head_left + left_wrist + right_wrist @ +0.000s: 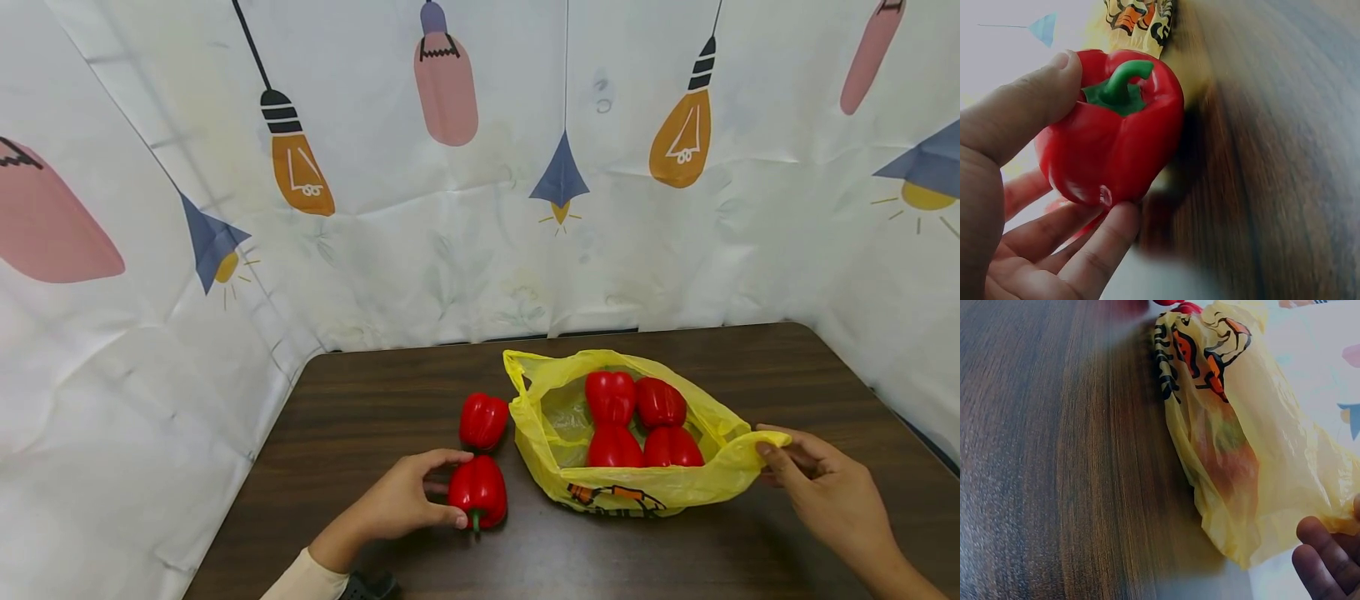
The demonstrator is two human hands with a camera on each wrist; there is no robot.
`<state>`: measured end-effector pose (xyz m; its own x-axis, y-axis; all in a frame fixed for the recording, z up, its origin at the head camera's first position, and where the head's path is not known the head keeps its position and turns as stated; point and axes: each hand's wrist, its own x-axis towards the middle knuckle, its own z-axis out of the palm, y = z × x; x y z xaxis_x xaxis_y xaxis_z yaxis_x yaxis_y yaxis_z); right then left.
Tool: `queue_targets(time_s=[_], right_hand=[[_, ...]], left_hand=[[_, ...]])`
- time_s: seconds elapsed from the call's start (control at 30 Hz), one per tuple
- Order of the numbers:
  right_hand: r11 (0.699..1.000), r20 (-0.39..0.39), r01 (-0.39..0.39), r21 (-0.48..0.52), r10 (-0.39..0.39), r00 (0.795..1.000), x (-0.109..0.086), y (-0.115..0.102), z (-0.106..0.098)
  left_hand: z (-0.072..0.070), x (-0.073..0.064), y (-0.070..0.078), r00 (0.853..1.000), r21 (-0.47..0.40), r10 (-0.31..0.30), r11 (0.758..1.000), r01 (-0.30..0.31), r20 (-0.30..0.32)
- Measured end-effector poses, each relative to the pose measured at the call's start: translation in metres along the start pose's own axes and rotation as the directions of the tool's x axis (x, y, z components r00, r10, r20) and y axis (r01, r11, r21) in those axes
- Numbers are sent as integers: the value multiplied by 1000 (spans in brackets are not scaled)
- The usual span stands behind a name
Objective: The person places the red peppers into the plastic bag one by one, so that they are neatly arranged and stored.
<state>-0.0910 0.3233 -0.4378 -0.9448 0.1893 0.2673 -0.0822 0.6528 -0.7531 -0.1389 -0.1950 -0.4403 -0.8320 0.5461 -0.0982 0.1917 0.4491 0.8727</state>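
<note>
Between its thumb and fingers, my left hand (401, 497) holds a red bell pepper (478, 490) with a green stem, left of the bag. The left wrist view shows the thumb near the top of this pepper (1116, 137) and fingertips at its lower side. Just behind it lies a second red bell pepper (483, 420). A yellow plastic bag (540, 450) stands with its mouth spread, several red bell peppers (615, 404) inside. My right hand (836, 492) pinches the bag's right edge, pulling it outward; in the right wrist view its fingertips (1316, 534) are at the bag's corner.
The dark wood-grain table (360, 417) runs back to a white curtain (480, 250) printed with lamps and bulbs, which also encloses the left and right sides. A dark band (367, 586) sits by the left wrist.
</note>
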Motion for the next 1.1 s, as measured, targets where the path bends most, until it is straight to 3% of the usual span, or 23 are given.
queue_targets(time_s=[0.3,0.8,1.1], right_hand=[[1000,7,-17,-23,18,1000,-1,0,-2],[1000,22,16,9,-17,1000,0,0,-4],[1000,24,22,9,-23,999,0,0,-4]], left_hand=[[4,3,12,1000,-2,30,1000,-30,-8],[5,12,58,993,1,108,994,-108,-53],[12,20,80,984,-14,178,984,-178,-18]])
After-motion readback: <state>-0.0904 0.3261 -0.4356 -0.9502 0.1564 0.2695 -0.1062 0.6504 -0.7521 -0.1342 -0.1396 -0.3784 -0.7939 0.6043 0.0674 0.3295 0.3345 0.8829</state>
